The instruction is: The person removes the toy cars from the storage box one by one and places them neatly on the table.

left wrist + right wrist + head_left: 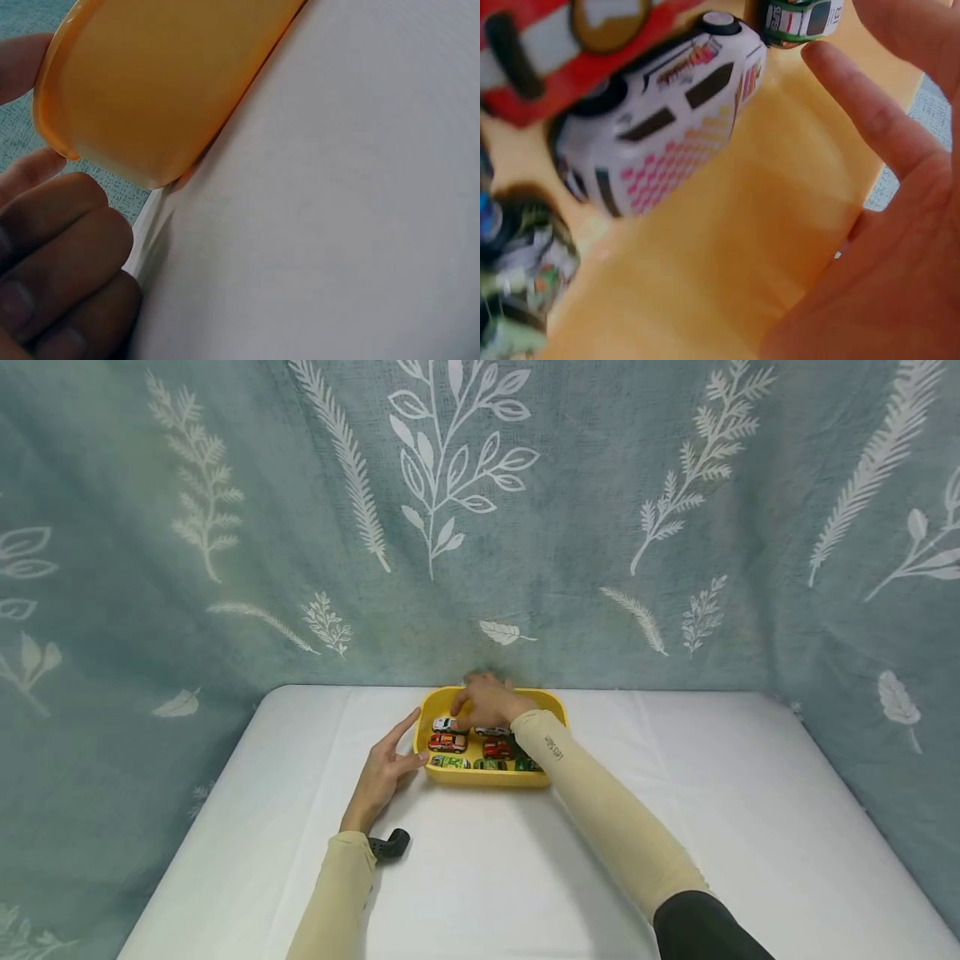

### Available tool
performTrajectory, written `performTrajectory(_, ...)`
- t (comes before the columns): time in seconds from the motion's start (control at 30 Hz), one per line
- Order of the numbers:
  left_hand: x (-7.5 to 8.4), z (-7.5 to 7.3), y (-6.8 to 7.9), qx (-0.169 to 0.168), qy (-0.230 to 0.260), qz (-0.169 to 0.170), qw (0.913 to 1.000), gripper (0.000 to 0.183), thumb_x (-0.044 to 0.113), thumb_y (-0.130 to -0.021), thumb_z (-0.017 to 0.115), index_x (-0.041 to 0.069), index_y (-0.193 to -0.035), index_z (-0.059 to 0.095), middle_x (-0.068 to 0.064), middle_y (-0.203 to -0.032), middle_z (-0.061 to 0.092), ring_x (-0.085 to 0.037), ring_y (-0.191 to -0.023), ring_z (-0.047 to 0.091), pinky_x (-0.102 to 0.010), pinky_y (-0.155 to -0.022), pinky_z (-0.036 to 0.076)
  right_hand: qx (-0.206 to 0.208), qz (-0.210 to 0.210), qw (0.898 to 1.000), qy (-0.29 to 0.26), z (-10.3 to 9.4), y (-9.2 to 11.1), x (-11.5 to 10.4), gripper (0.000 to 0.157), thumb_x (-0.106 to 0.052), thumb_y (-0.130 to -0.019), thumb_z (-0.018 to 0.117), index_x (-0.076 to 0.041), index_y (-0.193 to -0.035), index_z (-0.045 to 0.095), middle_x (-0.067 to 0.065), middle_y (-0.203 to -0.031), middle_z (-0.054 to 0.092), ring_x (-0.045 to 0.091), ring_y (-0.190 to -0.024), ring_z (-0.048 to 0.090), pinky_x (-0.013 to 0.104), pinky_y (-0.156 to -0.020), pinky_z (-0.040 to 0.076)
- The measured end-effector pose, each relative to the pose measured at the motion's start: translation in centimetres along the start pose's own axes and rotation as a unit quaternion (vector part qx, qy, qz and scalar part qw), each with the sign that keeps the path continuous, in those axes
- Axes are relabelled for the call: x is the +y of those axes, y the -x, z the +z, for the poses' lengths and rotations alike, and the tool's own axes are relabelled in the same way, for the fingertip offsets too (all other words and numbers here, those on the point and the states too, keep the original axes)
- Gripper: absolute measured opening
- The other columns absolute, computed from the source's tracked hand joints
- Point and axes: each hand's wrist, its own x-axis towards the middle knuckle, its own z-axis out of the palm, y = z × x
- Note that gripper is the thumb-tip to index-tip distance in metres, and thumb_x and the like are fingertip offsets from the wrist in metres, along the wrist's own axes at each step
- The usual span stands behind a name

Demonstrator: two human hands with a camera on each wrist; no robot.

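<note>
A yellow tray of toy cars stands at the back of the table. My left hand is at its left end, index finger and thumb extended against the rim; in the left wrist view the other fingers are curled below. My right hand reaches over the tray's far side, fingers pointing left and down. One fingertip is right at a white-and-green toy car in the right wrist view. Near it sit a white toy van with pink checks and a blurred red toy car.
Several more toy cars lie in the tray, among them a red-orange one and a green one. A white cloth covers the table. Behind it hangs a teal curtain with white leaf patterns.
</note>
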Motion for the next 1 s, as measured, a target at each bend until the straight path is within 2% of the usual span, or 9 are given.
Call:
performTrajectory(0.2, 0.7, 0.2, -0.6, 0.002, -0.010, 0.016, 0.9998, 0.075, 0.024, -0.092, 0.072, 0.040, -0.160, 0.046, 0.012, -0.047, 0.034, -0.009, -0.041, 0.027, -0.027, -0.043, 0.027, 0.018, 0.016, 1.000, 0.020, -0.7, 0.3, -0.2, 0.033, -0.049, -0.098, 0.071, -0.027, -0.122, 0.080, 0.011, -0.169, 0.040, 0.044, -0.159, 0.025, 0.071, -0.121, 0.015)
performTrajectory(0.4, 1.0, 0.1, -0.9, 0.003, -0.011, 0.016, 0.9998, 0.075, 0.024, -0.091, 0.072, 0.040, -0.160, 0.046, 0.012, -0.046, 0.034, -0.010, -0.040, 0.028, -0.027, -0.043, 0.028, 0.014, 0.020, 0.999, 0.035, -1.0, 0.2, -0.2, 0.038, -0.051, -0.097, 0.072, -0.026, -0.125, 0.079, 0.011, -0.168, 0.040, 0.039, -0.157, 0.029, 0.065, -0.121, 0.019)
performTrajectory(0.57, 0.9, 0.0, -0.9, 0.001, -0.008, 0.008, 0.9999, 0.076, 0.026, -0.091, 0.072, 0.041, -0.160, 0.045, 0.012, -0.047, 0.035, -0.011, -0.041, 0.028, -0.027, -0.044, 0.029, 0.019, 0.016, 0.999, 0.041, -0.7, -0.1, -0.1, 0.039, -0.050, -0.094, 0.078, -0.026, -0.124, 0.079, 0.010, -0.167, 0.041, 0.038, -0.155, 0.031, 0.062, -0.119, 0.022)
performTrajectory(1.0, 0.1, 0.0, -0.2, -0.001, 0.002, -0.008, 1.0000, 0.075, 0.025, -0.092, 0.072, 0.042, -0.160, 0.045, 0.010, -0.048, 0.036, -0.010, -0.041, 0.029, -0.027, -0.044, 0.030, 0.013, 0.015, 0.999, 0.050, 0.7, -0.7, 0.3, 0.033, -0.052, -0.094, 0.078, -0.028, -0.117, 0.081, 0.009, -0.168, 0.041, 0.035, -0.156, 0.032, 0.061, -0.117, 0.024)
